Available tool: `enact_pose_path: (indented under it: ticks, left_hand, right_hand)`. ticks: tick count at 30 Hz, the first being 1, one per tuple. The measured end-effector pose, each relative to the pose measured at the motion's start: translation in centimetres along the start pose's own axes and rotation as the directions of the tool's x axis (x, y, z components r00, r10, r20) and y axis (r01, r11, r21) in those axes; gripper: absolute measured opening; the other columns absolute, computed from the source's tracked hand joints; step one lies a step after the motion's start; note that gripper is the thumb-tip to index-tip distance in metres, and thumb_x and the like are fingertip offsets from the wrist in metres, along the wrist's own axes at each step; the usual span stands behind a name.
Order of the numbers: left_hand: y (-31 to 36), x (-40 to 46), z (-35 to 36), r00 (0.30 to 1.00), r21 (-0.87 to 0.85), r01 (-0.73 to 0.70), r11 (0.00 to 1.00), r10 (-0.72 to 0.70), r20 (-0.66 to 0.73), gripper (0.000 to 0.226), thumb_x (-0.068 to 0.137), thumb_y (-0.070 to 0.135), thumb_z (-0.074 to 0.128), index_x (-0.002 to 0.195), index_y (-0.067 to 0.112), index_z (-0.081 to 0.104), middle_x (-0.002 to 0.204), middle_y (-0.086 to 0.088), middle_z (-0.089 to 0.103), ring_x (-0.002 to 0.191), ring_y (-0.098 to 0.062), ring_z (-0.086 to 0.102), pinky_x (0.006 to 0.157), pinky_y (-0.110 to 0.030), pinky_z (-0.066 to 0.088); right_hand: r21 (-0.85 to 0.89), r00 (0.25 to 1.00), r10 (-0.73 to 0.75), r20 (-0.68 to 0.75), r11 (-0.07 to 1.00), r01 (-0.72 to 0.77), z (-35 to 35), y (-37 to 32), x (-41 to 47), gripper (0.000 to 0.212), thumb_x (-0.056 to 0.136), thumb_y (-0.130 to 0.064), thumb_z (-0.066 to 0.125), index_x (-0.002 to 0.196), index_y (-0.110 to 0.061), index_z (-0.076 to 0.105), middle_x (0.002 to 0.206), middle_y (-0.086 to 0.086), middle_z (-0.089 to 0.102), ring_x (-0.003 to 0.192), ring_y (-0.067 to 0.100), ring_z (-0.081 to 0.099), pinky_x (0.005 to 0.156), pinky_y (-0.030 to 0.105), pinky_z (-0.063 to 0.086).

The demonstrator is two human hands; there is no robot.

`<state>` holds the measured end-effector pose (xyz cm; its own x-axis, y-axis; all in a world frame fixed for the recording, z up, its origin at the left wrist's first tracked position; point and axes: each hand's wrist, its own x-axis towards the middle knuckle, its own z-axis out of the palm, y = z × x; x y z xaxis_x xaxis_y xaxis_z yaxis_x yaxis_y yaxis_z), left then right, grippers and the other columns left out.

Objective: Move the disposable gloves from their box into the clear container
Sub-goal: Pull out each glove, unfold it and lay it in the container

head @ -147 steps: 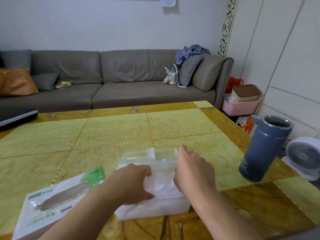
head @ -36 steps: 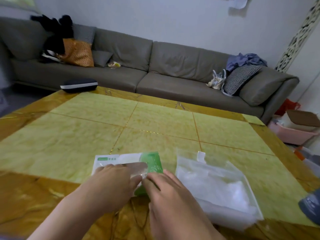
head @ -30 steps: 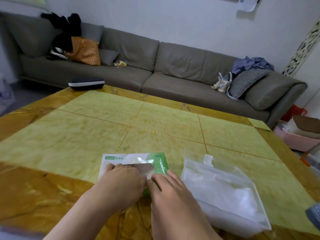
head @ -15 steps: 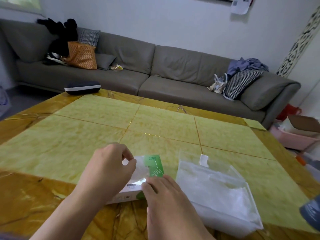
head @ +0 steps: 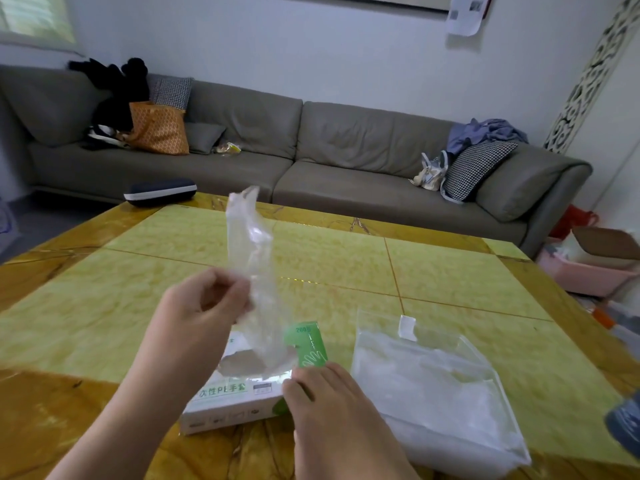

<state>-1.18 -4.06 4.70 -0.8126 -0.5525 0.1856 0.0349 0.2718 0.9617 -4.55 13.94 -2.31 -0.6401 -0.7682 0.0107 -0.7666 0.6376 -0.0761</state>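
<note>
A white and green glove box [head: 239,396] lies on the table in front of me. My left hand [head: 197,320] is raised above it and pinches a clear disposable glove [head: 254,268], whose lower end still reaches the box's torn slot. My right hand [head: 329,410] rests on the box's right end with its fingers laid flat. To the right stands the clear container [head: 433,386], open at the top and holding crumpled clear gloves.
The yellow-green tiled table [head: 346,261] stretches ahead to a grey sofa [head: 311,161]. A dark case [head: 159,192] lies at the table's far left corner. A blue bottle [head: 627,427] shows at the right edge. Pink bins [head: 581,271] stand on the floor at right.
My left hand has risen from the box's slot, drawing a clear glove up and out. My right hand has stayed on the box's right end.
</note>
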Motion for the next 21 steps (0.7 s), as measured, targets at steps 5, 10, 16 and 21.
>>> enact_pose_path:
  ticks: [5, 10, 16, 21]
  left_hand:
    - [0.6, -0.7, 1.5, 0.970, -0.291, 0.202, 0.935, -0.150, 0.192, 0.027, 0.102, 0.013, 0.060, 0.084, -0.002, 0.073, 0.072, -0.008, 0.069, 0.067, -0.021, 0.068, 0.065, -0.030, 0.059]
    - [0.5, -1.3, 2.4, 0.947, -0.275, 0.180, 0.945, -0.090, 0.309, 0.020, 0.101, 0.009, 0.060, 0.093, 0.001, 0.076, 0.079, -0.015, 0.070, 0.076, -0.030, 0.067, 0.084, -0.051, 0.060]
    - [0.6, -2.8, 4.3, 0.846, -0.243, 0.191, 0.951, -0.034, 0.531, 0.022, 0.098, -0.001, 0.059, 0.103, 0.006, 0.079, 0.098, -0.023, 0.076, 0.082, -0.028, 0.070, 0.076, -0.041, 0.057]
    - [0.1, -2.7, 4.5, 0.853, -0.245, 0.264, 0.933, -0.108, 0.510, 0.032, 0.098, -0.005, 0.053, 0.108, 0.011, 0.079, 0.097, -0.023, 0.076, 0.083, -0.031, 0.071, 0.079, -0.042, 0.060]
  right_hand:
    - [0.395, 0.946, 0.204, -0.253, 0.914, -0.092, -2.9, 0.4, -1.4, 0.047, 0.089, -0.021, 0.045, 0.132, -0.029, 0.061, 0.135, -0.021, 0.052, 0.124, 0.003, 0.051, 0.108, 0.026, 0.046]
    - [0.888, 0.749, 0.575, -0.328, 0.458, 0.037, -6.2, 3.5, -2.8, 0.020, 0.084, -0.024, 0.054, 0.092, -0.021, 0.072, 0.091, -0.002, 0.073, 0.088, 0.016, 0.069, 0.080, 0.039, 0.057]
    - [0.884, 0.854, 0.460, -0.245, 0.467, 0.002, -7.1, 3.8, -3.1, 0.013, 0.092, -0.028, 0.079, 0.102, -0.027, 0.071, 0.092, 0.000, 0.076, 0.083, 0.016, 0.074, 0.076, 0.035, 0.061]
    - [0.945, 0.764, 0.593, -0.254, 0.320, 0.066, -7.2, 4.6, -3.2, 0.022, 0.103, -0.012, 0.063, 0.083, -0.006, 0.068, 0.063, 0.015, 0.066, 0.053, 0.028, 0.062, 0.055, 0.034, 0.055]
